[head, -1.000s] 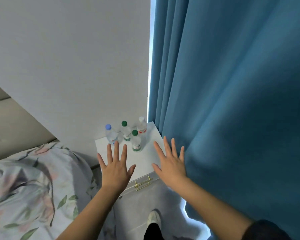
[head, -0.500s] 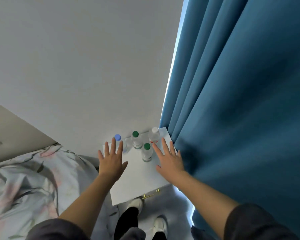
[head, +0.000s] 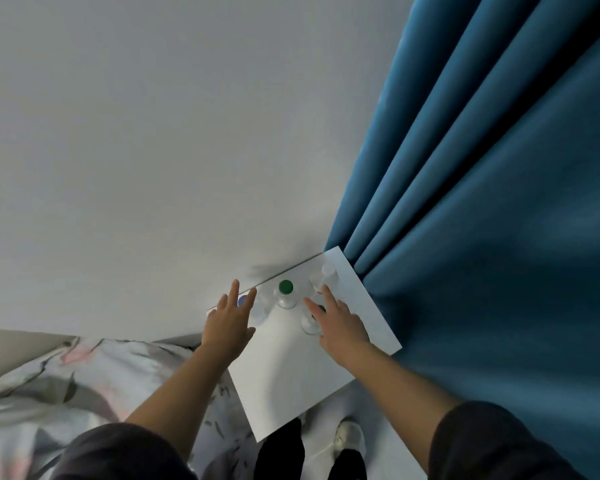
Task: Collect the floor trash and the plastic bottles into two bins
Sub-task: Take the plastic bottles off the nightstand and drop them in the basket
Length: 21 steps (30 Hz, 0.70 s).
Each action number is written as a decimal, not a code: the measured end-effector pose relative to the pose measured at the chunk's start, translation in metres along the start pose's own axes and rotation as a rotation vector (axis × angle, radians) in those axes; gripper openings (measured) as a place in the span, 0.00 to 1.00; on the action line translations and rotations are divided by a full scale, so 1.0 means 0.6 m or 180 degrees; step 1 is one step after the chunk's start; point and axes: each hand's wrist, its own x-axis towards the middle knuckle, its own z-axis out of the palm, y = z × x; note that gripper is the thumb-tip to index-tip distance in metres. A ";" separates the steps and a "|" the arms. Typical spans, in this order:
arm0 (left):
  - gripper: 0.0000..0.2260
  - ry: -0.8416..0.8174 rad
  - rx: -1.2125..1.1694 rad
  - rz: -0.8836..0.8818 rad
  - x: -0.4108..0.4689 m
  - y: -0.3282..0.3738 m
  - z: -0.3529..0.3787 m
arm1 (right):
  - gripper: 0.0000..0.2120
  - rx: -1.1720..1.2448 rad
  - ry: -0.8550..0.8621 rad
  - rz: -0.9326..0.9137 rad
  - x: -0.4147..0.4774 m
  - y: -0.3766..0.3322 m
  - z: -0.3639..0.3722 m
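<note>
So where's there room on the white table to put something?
The near half of the white table is bare, from the left hand and right hand to its front edge. The back, by the wall, is crowded with bottles.

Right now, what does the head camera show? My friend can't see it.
The left hand and right hand, both open, reach over four plastic bottles standing on a white bedside table. A blue curtain hangs on the right; a flowered bed lies on the left.
</note>
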 end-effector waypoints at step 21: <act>0.11 -0.0045 -0.0277 0.0759 0.007 0.042 -0.001 | 0.13 0.0569 0.0346 0.0424 -0.037 0.008 0.026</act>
